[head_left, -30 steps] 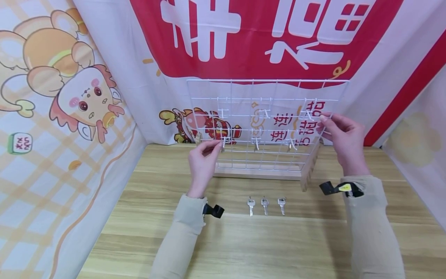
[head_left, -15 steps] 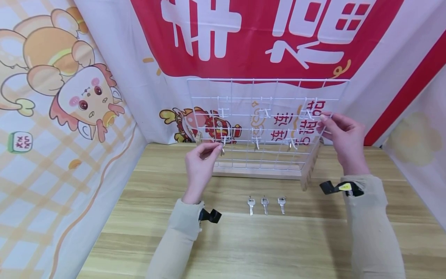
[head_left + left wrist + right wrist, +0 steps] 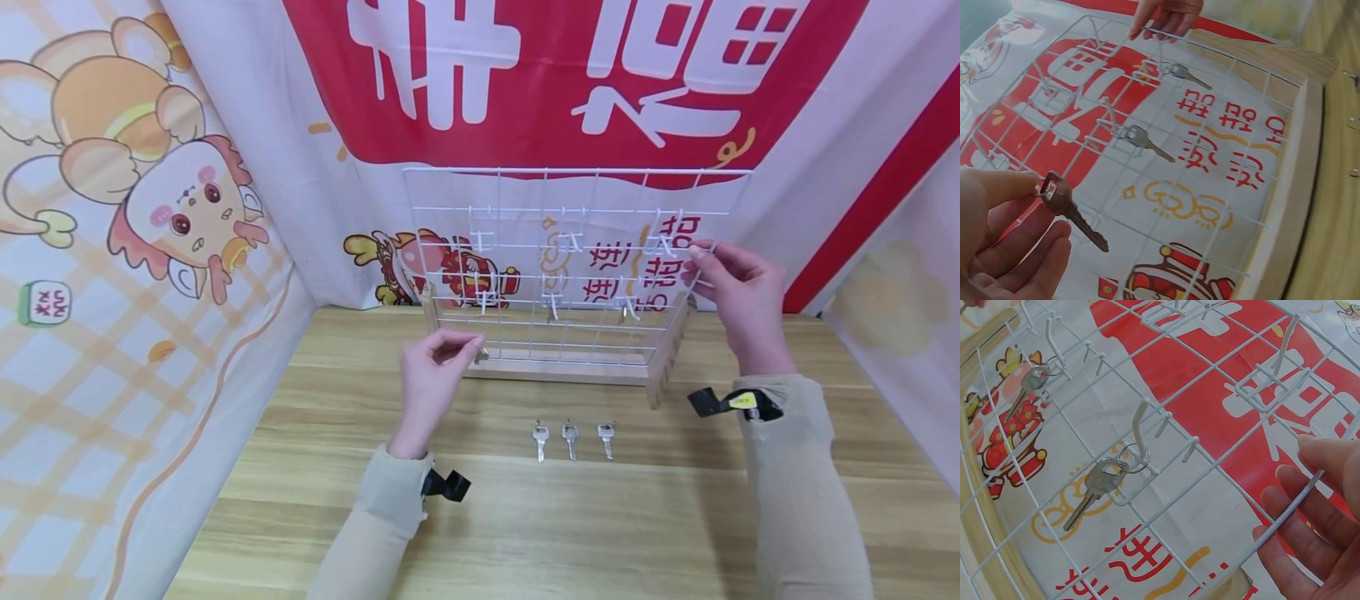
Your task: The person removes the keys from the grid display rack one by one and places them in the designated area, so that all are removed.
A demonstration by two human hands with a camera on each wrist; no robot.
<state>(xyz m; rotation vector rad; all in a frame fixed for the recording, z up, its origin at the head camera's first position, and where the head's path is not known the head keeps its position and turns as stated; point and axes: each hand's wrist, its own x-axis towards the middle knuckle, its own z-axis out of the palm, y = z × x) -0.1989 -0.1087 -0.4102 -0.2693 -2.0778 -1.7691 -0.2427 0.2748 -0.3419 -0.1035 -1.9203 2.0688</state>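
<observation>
My left hand [image 3: 435, 375] pinches a key [image 3: 1072, 212] by its small ring between thumb and forefinger, just in front of the lower left of a white wire grid rack [image 3: 596, 171]. In the left wrist view the key hangs apart from the hooks. On the rack's right side edge, my right hand [image 3: 738, 296] holds the wire frame with thumb and fingers. Two other keys hang by their rings from lower-row hooks: a middle key [image 3: 1104, 478] and a right key [image 3: 1185, 74]. The lower left hook [image 3: 483, 300] has no key on it.
Three loose keys lie in a row on the wooden table, a left key [image 3: 540, 442], a middle key [image 3: 571, 440] and a right key [image 3: 606, 440]. Upper hooks [image 3: 572, 242] stick out from the grid. A wooden base [image 3: 555, 371] supports it, with a printed cloth [image 3: 360, 200] behind.
My left hand has come away from the lower left hook, moving down and toward me with the key in its fingers. My right hand stays on the rack's edge.
</observation>
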